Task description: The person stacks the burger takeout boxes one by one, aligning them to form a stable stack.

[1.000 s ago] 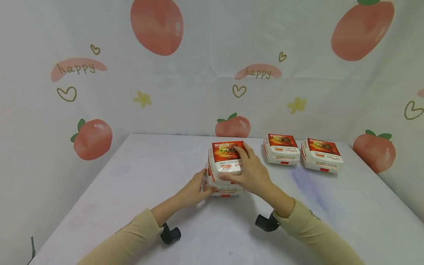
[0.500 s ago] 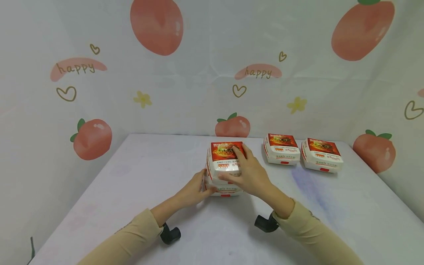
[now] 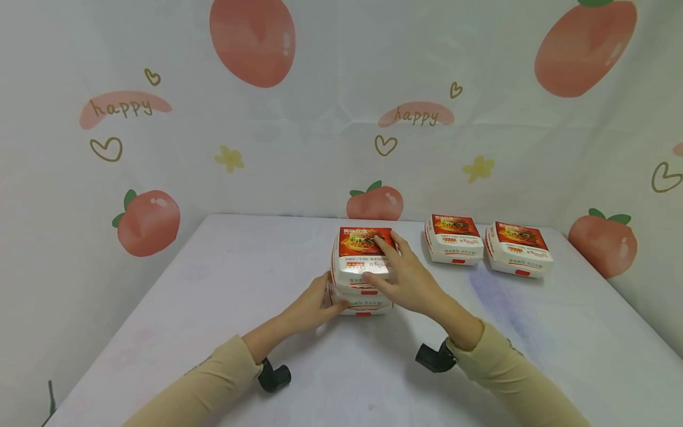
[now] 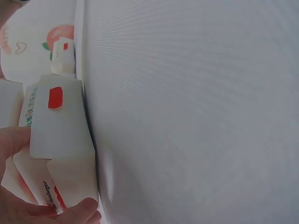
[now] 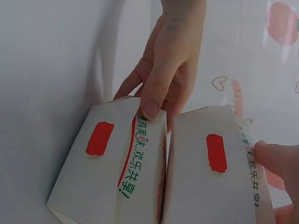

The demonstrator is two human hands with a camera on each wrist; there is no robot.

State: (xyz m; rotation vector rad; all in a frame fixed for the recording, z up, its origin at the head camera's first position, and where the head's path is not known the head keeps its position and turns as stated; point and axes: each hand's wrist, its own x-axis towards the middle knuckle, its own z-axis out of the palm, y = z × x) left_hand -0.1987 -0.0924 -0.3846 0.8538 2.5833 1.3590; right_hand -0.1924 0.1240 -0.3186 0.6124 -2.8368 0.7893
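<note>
Two white burger boxes with red burger-picture lids are stacked mid-table. My left hand grips the lower burger box at its left front corner, thumb on the front and fingers along the side. On top of it sits the upper burger box, its front nearly in line with the lower one. My right hand lies over the upper box's right side, fingers extended across the lid and thumb at the lid's front edge. In the right wrist view, the right thumb overlaps the upper box's lid edge. Red tabs mark both fronts.
Two more burger boxes, one nearer the middle and another to its right, stand at the back right of the white table. Behind them hangs a fruit-printed cloth. A black wrist camera sits under the left cuff.
The upper box has shifted slightly left and squared up over the lower one. My right hand has eased a little right, its thumb moving up along the lid. My left hand stays put.
</note>
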